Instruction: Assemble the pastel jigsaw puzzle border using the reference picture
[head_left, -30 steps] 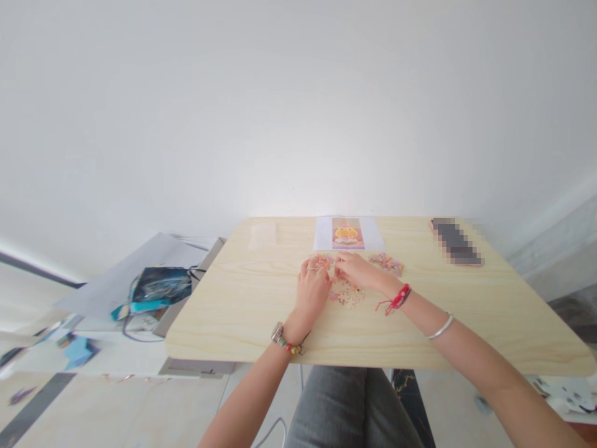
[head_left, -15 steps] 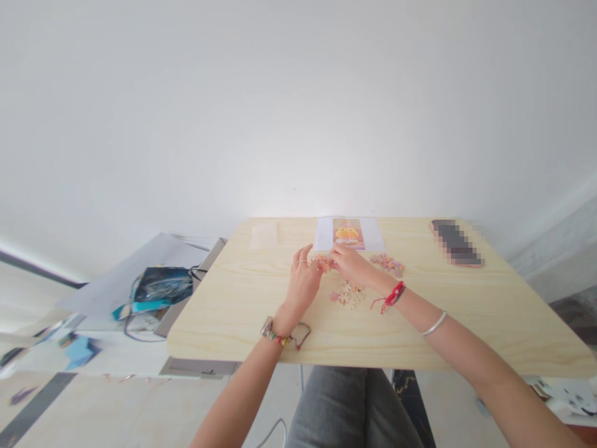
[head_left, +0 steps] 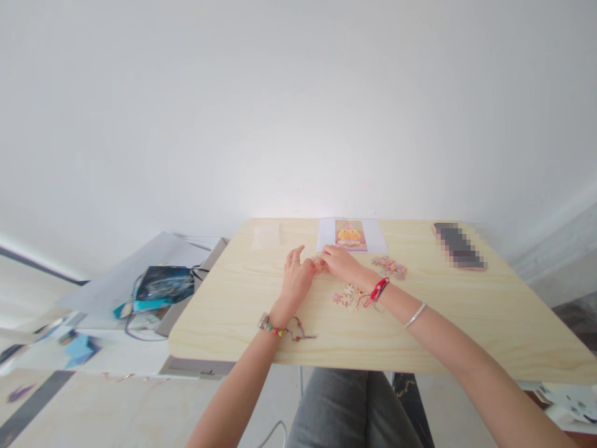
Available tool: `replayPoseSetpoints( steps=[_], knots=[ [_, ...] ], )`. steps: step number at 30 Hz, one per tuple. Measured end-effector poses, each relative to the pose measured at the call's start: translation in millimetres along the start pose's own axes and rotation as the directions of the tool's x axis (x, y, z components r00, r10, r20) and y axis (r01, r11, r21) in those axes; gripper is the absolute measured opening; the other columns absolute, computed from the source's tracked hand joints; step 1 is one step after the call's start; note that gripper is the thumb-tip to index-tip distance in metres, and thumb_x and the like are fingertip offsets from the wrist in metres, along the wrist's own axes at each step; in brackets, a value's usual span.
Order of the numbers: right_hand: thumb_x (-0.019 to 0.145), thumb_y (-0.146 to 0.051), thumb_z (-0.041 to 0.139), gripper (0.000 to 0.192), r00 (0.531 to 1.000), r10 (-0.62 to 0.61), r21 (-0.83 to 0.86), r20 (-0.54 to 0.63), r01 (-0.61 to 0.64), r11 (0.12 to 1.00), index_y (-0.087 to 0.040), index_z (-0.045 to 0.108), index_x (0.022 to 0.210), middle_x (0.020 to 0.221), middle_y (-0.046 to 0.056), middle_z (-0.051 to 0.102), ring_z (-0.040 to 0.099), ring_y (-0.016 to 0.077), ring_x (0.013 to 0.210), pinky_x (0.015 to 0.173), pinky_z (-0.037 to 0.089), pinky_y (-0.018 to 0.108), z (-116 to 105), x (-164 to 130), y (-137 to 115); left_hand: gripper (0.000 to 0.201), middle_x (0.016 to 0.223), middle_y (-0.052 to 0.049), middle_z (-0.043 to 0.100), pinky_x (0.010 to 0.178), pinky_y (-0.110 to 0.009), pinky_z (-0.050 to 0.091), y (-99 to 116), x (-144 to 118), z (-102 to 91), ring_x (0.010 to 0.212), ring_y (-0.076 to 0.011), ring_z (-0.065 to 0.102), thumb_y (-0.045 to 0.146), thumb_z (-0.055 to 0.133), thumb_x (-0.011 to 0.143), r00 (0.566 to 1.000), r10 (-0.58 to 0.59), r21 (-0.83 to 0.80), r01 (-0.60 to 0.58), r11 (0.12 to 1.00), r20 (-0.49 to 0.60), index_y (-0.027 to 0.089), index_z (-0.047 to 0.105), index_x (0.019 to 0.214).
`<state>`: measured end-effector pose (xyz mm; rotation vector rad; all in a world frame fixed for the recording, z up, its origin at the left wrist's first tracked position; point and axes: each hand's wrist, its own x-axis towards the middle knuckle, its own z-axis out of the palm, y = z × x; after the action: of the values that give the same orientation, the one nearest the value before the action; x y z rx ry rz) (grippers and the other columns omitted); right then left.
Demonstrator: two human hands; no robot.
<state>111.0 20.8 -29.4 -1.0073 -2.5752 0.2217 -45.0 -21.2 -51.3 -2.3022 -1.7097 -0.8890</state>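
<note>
Small jigsaw puzzle pieces lie in a cluster on the table between my two hands. My left hand rests at the cluster's left edge, thumb and index finger pinched on a piece, the other fingers raised. From the right, my right hand reaches over the cluster, its fingertips closed on a piece that they mostly hide. A loose pile of puzzle pieces, several with the pale back up, lies nearer to me below my right wrist. Another pile of pinkish pieces sits to the right of my right hand.
A white sheet with a printed yellow-orange picture lies at the table's back, against the wall. A clear plastic packet is at back left. A phone lies on the right. Left of the table stands a box with a black bag.
Both hands have shifted slightly left along the cluster. My right forearm has come left too, its red bracelet now beside the near pile.
</note>
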Motion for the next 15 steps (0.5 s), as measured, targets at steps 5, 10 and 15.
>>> replayPoseSetpoints(
  steps=[5, 10, 15],
  knots=[
    [0.084, -0.008, 0.046, 0.014, 0.999, 0.022, -0.032, -0.039, -0.024, 0.999, -0.012, 0.059, 0.079, 0.084, 0.007, 0.052, 0.048, 0.0159, 0.076, 0.070, 0.040, 0.029, -16.8, -27.4, 3.3, 0.006, 0.125, -0.014, 0.043, 0.093, -0.050, 0.043, 5.7, -6.8, -10.1, 0.119, -0.0318, 0.038, 0.011, 0.057, 0.077, 0.999, -0.010, -0.019, 0.009, 1.000, -0.039, 0.017, 0.059, 0.078],
    [0.081, -0.010, 0.054, 0.010, 1.000, 0.013, 0.044, 0.008, -0.013, 0.999, -0.014, 0.062, 0.086, 0.090, 0.007, 0.054, 0.052, 0.0165, 0.082, 0.076, 0.043, 0.031, -30.0, -60.9, 17.1, 0.014, 0.125, -0.013, 0.042, 0.095, -0.049, 0.041, 22.0, -16.8, -14.3, 0.118, -0.0305, 0.038, 0.008, 0.063, 0.072, 0.996, 0.086, -0.093, -0.084, 0.992, 0.021, 0.018, 0.060, 0.082],
    [0.083, -0.013, 0.052, 0.011, 0.996, 0.018, 0.020, 0.089, -0.020, 1.000, -0.016, 0.063, 0.084, 0.089, 0.006, 0.054, 0.053, 0.0165, 0.082, 0.074, 0.042, 0.030, -29.9, -73.7, 23.0, 0.010, 0.125, -0.014, 0.043, 0.097, -0.049, 0.040, 41.6, -17.8, -2.4, 0.120, -0.0307, 0.037, 0.010, 0.065, 0.070, 0.984, 0.146, -0.133, -0.132, 0.982, 0.105, 0.016, 0.063, 0.078]
  ],
)
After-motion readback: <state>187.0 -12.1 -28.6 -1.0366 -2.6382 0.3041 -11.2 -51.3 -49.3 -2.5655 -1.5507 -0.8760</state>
